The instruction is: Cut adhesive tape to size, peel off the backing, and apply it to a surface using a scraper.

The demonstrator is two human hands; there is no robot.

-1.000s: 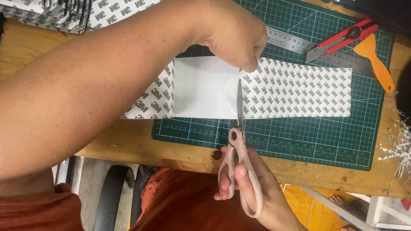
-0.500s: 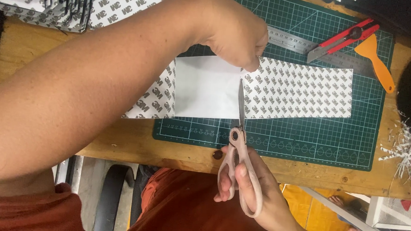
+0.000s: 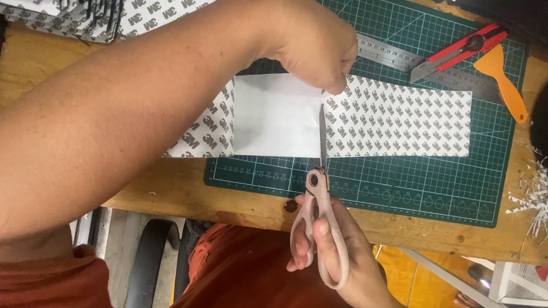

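Note:
A long printed adhesive sheet [image 3: 407,120] lies across the green cutting mat [image 3: 410,186], with a plain white piece [image 3: 275,113] laid over its left part. My left hand [image 3: 314,40] reaches in from the left and pinches the sheet's far edge beside the cut line. My right hand [image 3: 337,251] holds pale pink scissors [image 3: 320,194] by the handles at the table's near edge. Their blades point away from me and lie closed along the white piece's right edge, tips near my left fingers.
A steel ruler [image 3: 416,61], a red utility knife [image 3: 457,52] and an orange scraper [image 3: 506,85] lie at the mat's far right. More printed sheets [image 3: 107,1] are stacked at far left. Paper trimmings [image 3: 543,199] lie at right on the wooden table [image 3: 53,80].

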